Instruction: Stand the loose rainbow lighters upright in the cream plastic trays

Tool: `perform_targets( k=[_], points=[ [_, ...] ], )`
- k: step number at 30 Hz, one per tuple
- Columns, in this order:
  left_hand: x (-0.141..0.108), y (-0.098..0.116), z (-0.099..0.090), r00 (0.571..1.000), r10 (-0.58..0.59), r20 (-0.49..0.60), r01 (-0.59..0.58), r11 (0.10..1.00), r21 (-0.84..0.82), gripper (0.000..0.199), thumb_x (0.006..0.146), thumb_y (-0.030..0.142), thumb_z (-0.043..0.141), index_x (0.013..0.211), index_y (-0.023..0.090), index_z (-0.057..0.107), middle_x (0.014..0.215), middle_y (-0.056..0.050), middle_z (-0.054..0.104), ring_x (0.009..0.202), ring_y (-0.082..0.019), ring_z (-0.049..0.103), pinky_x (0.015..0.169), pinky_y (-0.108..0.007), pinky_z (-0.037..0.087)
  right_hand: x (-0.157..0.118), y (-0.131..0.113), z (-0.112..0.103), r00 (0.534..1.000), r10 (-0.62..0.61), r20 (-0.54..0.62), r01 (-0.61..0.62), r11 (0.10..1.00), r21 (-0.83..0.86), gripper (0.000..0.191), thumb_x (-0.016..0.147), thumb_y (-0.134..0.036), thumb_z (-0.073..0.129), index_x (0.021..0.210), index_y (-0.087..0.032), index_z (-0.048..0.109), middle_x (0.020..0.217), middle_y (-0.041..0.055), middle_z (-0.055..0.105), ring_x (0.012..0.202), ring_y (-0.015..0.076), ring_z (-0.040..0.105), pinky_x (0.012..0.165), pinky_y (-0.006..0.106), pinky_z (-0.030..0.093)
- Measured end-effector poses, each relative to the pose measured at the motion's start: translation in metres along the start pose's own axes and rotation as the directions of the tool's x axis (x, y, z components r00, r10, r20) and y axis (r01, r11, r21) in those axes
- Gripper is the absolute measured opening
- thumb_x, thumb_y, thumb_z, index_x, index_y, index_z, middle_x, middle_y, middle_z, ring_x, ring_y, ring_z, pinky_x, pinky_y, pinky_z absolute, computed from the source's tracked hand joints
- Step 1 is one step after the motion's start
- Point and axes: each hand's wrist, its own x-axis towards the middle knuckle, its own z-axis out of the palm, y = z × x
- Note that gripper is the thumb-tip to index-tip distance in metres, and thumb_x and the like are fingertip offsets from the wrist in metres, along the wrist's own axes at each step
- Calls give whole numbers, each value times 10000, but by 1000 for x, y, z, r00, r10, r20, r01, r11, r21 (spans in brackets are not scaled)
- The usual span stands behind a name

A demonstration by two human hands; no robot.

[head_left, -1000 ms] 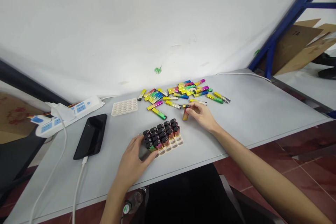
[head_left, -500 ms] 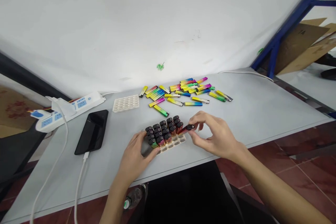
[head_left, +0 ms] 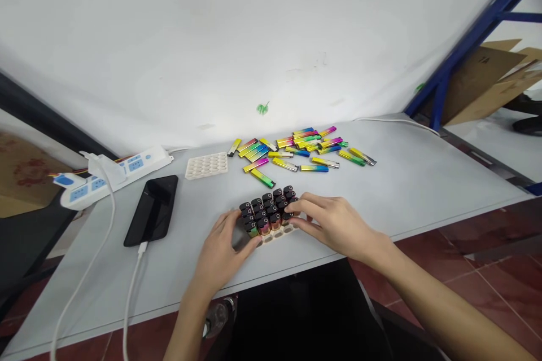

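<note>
A white tray (head_left: 278,234) with oval holes lies near the front edge of the table, holding rows of upright lighters (head_left: 264,227) with black tops and shiny coloured bodies. My left hand (head_left: 218,254) grips the tray's left end, thumb along the front and fingers behind. At the tray's right side, my right hand (head_left: 341,225) is closed on a black-topped lighter (head_left: 288,216) that stands among the others; my fingers hide part of it and the neighbouring lighters. Bare holes show along the tray's front row.
Loose multicoloured lighters (head_left: 314,168) lie scattered towards the wall. A second white holed tray (head_left: 206,166) sits left of them. Further left are a black phone (head_left: 151,210) on a white cable and a power strip (head_left: 122,172). A blue metal frame (head_left: 440,93) stands at right.
My right hand has moved left over the tray, bringing the tilted lighter in among the standing ones. My left hand stays at the tray's left end. The view has shifted slightly.
</note>
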Motion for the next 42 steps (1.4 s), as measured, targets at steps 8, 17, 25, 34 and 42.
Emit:
perform_targets(
  k=[8,17,25,34,42],
  points=[
    [0,-3,2,1000,26,-4,-26,1000,5,563,890,521,594,1340,216,447,1254,-106,602,1160,-292,598,958,-449,514,3,1,-10,998,-21,52,24,998,-53,244,1015,-354,462,1098,-243,663,859,29,684,670,145,627,575,282,410],
    [1,-2,1,1000,23,0,-23,1000,-4,550,887,522,594,1324,218,459,1277,-108,597,1186,-296,594,974,-450,510,5,5,-17,999,44,-24,-43,999,29,222,997,-351,493,1058,-250,682,840,26,714,641,144,616,577,283,408],
    [0,0,-1,1000,-17,5,17,1000,-3,554,870,518,614,1313,214,476,1284,-111,600,1186,-302,602,977,-459,511,17,88,7,910,346,-228,-390,902,-188,249,937,-334,510,1026,-207,704,982,119,678,896,275,584,746,394,458],
    [1,0,-1,999,-35,3,35,999,-7,542,857,520,624,1276,198,502,1265,-118,611,1172,-305,613,968,-466,522,14,132,16,902,375,-213,-372,927,55,221,856,-403,628,920,-199,683,1124,121,603,1091,316,512,963,495,432],
    [1,-3,-2,999,-44,16,44,999,12,518,850,526,627,1228,192,510,1224,-122,615,1148,-307,625,929,-460,541,21,112,19,772,635,5,-201,237,950,302,840,-479,659,879,-232,490,798,-3,638,739,174,637,700,353,535]
  ],
)
